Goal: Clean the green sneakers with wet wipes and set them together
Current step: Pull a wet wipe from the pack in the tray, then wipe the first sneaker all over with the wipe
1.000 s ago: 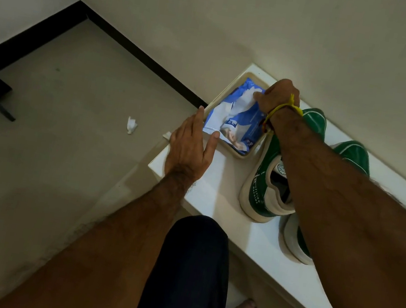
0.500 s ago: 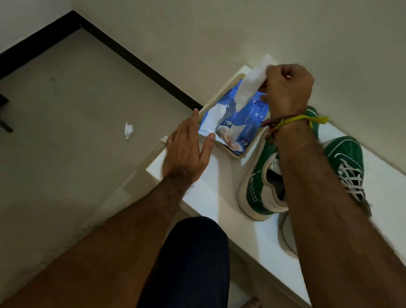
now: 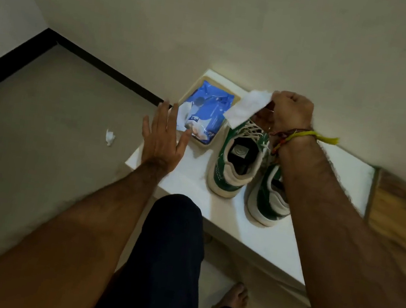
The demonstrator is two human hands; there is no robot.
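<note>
Right hand (image 3: 289, 111) raised, pinching white wipe (image 3: 247, 107) above green sneakers (image 3: 235, 159); left hand (image 3: 163, 139) flat, fingers spread.

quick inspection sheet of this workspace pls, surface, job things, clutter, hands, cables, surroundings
surface: low white table against the wall, in front of the person's knee.
job's things: two green-and-white lace-up sneakers side by side on the table, heels toward the person; blue plastic wet-wipe pack lying in a shallow beige tray; white wet wipe hanging above the near sneaker's laces.
clutter: crumpled white scrap on the floor.
hands: left hand flat, fingers straight, at the pack's near edge; right hand pinches the wipe.
cables: nothing seen.
surroundings: pale walls, black skirting, grey floor, wooden panel at right.
</note>
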